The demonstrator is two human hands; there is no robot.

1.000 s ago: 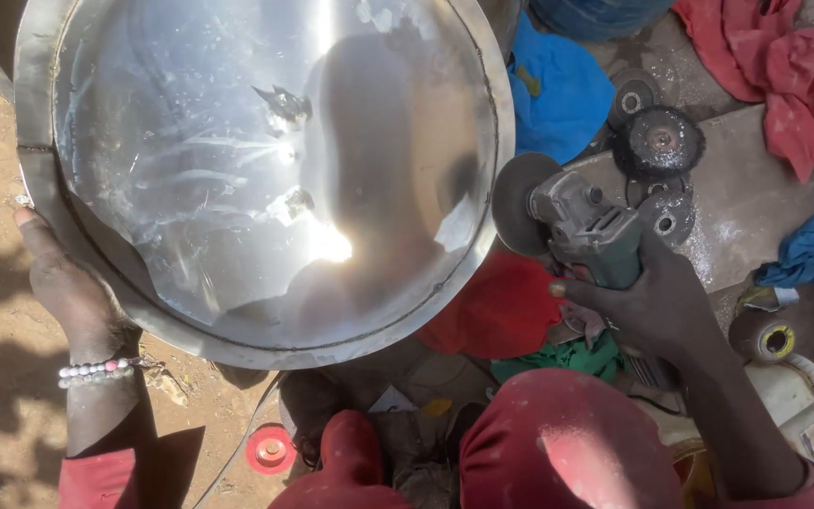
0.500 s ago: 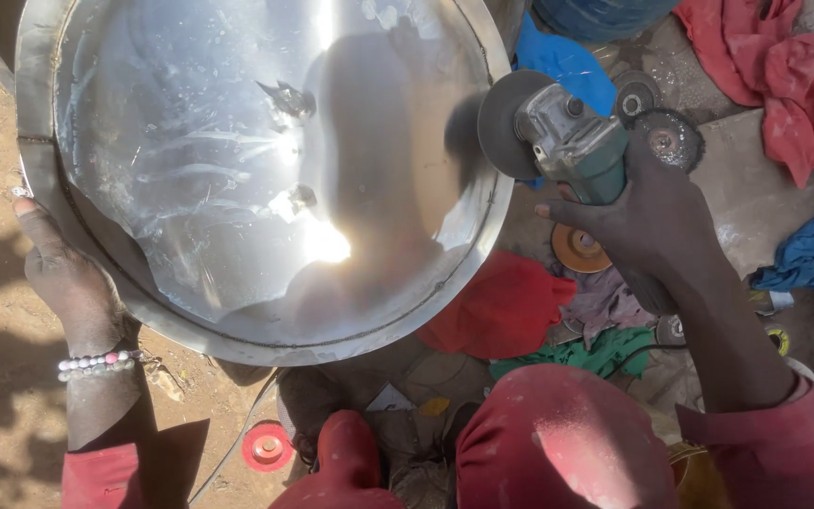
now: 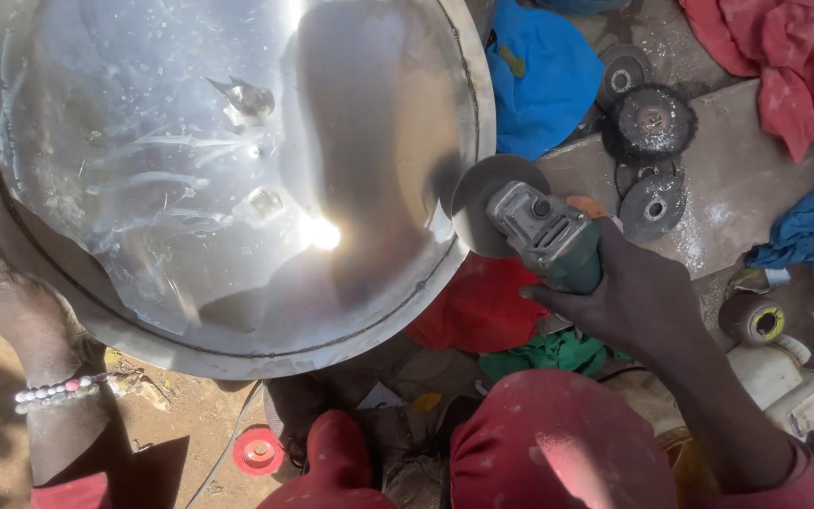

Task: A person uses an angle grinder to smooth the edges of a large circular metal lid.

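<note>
A large shiny round metal pan (image 3: 190,188) fills the upper left, tilted toward me, with sunlight glaring off its inside. My left hand (image 3: 11,302), a bead bracelet on the wrist, grips its lower left rim from outside. My right hand (image 3: 633,302) holds a green and grey angle grinder (image 3: 544,236). The grinder's disc (image 3: 487,203) touches the pan's right rim.
Several worn grinding discs (image 3: 647,123) lie on a grey slab (image 3: 737,188) at the right. Red cloth (image 3: 784,57) and blue cloth (image 3: 539,75) lie around it. A red disc (image 3: 258,451) sits on the dirt below. My red-trousered knees (image 3: 539,443) are at the bottom.
My right hand has carried the grinder from beside the slab to the pan's right rim. The pan fills more of the view. My left hand stays on the rim.
</note>
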